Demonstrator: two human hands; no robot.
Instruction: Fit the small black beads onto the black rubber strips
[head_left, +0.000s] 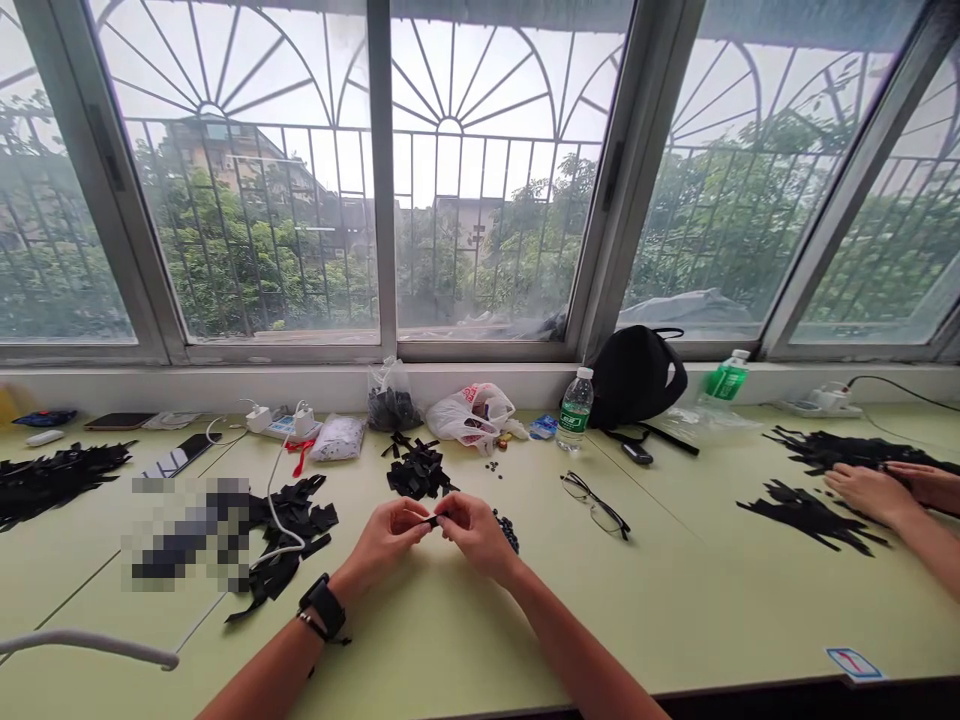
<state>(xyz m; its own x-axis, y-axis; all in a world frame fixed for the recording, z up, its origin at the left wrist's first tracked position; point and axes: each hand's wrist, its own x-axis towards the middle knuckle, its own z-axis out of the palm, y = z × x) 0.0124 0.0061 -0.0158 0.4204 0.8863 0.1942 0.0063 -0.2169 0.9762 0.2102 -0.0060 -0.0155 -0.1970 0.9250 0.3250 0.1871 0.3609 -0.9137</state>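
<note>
1. room: long row of sliding windows, bars and trees outside; pale green table runs along under the sill.
2. left hand: fingertips pinching one end of a small black piece; dark watch on that wrist.
3. right hand: fingertips pinching the same piece from the other side, so both hands grasp it, raised over the table; too small to make out details.
4. just beyond the hands: heap of black scraps. small dark beads just beside the right hand, partly hidden by it.
5. left side: loose black strips with a white cable over them; another black pile near the left edge. a patch there is pixelated, can't tell what.
6. back row, left to right: power strip, white packet, clear bag of dark bits, white plastic bag, water bottle, black backpack.
7. folded-out glasses lie right of the beads, in front of the bottle.
8. far right: co-worker's hands at long black strips; grip there can't be told.
</note>
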